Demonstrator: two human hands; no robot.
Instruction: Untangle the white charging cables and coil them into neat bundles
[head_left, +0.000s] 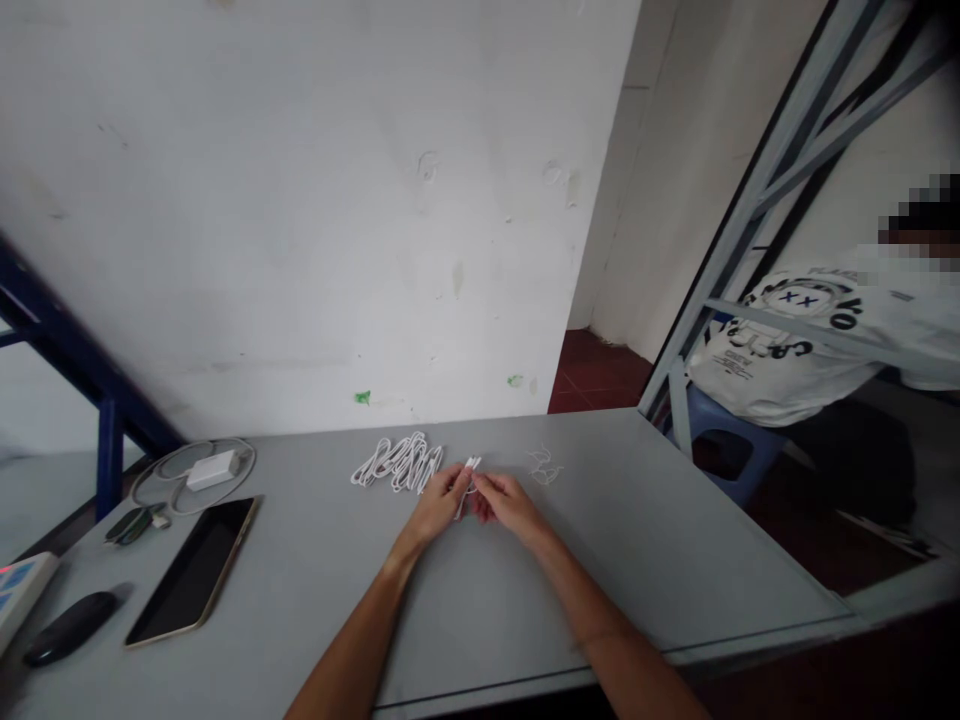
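Both of my hands meet near the middle of the grey table (322,560). Between them is a small bundle of white cable (472,465), its ends sticking up above the fingers. My left hand (441,500) pinches the bundle from the left side. From the right, my right hand (504,503) grips it with thumb and fingers closed. Several coiled white cables (401,462) lie just left of and behind my left hand. Thin white ties (544,466) are scattered to the right, behind my right hand.
On the left are a tablet (196,565), a black mouse (71,628), a white charger (213,470) with its cable, and a white device (22,592) at the edge. A white wall stands behind. Beyond a metal frame (739,235), a person (817,330) sits at right.
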